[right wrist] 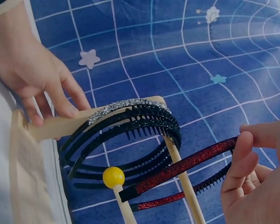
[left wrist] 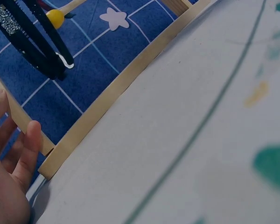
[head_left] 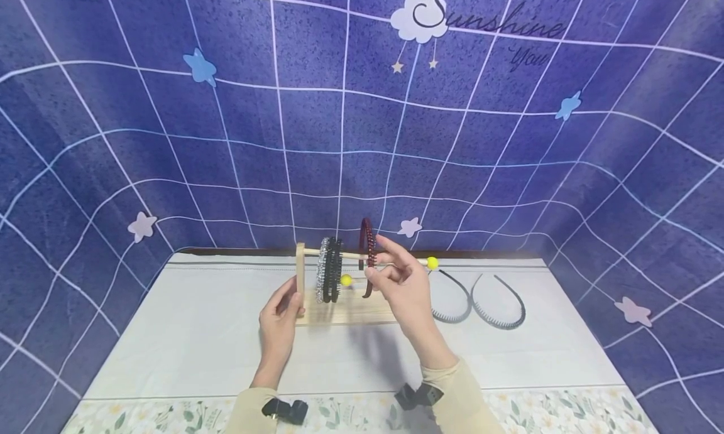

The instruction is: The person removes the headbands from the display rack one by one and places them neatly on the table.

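My right hand (head_left: 404, 292) pinches a red glitter headband (right wrist: 177, 168) between thumb and fingers. The long wooden rod (right wrist: 192, 198) passes between that headband's two arms. A silver sparkly headband (right wrist: 126, 105) and black toothed headbands (head_left: 334, 274) hang side by side on the rod, closer to the upright. My left hand (head_left: 278, 314) grips the wooden upright (head_left: 300, 277) of the stand near its foot, thumb on the near side. The stand's flat wooden base (head_left: 362, 316) lies on the table.
Two grey-black headbands (head_left: 511, 325) lie on the white tablecloth (head_left: 186, 333) right of the stand. Yellow balls cap the long rod (head_left: 432, 262) and a shorter rod (head_left: 346, 280). A blue grid-patterned curtain (head_left: 317, 120) rises behind and at both sides.
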Demonstrator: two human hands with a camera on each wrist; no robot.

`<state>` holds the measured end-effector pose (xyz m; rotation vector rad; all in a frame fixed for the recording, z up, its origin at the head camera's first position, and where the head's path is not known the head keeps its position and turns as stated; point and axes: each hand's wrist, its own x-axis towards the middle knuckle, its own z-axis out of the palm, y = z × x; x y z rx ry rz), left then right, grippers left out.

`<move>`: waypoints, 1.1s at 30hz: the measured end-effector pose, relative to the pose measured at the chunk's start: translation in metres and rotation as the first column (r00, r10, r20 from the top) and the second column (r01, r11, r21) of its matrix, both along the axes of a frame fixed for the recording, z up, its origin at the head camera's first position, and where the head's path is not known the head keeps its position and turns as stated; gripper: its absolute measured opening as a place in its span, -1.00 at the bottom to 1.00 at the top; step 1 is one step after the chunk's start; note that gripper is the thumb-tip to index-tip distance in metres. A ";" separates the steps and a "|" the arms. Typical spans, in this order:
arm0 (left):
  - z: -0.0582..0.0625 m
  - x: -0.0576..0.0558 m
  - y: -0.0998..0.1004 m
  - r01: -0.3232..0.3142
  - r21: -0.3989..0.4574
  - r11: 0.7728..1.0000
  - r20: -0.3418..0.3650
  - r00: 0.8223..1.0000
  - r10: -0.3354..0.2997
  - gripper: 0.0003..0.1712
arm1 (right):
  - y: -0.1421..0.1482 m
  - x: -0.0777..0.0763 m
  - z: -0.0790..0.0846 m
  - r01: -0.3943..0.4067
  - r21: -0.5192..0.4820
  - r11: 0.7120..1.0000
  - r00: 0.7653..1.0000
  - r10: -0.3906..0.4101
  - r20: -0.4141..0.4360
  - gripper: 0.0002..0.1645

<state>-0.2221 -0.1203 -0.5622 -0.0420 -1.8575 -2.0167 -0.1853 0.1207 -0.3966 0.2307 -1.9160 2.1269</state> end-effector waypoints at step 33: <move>0.003 0.001 0.000 -0.003 -0.008 1.000 0.010 1.000 0.003 -0.53 | 0.037 0.014 0.010 0.026 -0.131 0.991 0.997 -0.017 0.069 -0.37</move>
